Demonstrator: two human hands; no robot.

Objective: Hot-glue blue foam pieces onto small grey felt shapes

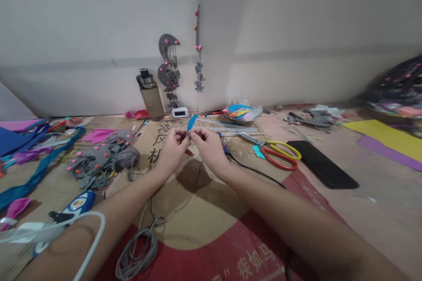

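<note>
In the middle of the head view, my left hand [173,145] and my right hand [211,147] meet fingertip to fingertip above the cardboard. Both pinch the lower end of a small blue leaf-shaped piece [191,122], whose tip points up. Fingers cover the spot where it is gripped. A thin grey cord runs below the hands toward a loose coil of grey cord [138,252] at the front. Close by my right hand lie scissors [280,154] with yellow and red handles, partly over a turquoise scalloped piece [258,152].
Grey felt pieces with pink pins [95,158] and a yarn ball [128,157] lie left. A bottle [151,96] stands by the white wall, near hanging felt ornaments [169,70]. A black phone [321,164] rests right. A white cable [99,232] arches over my left forearm.
</note>
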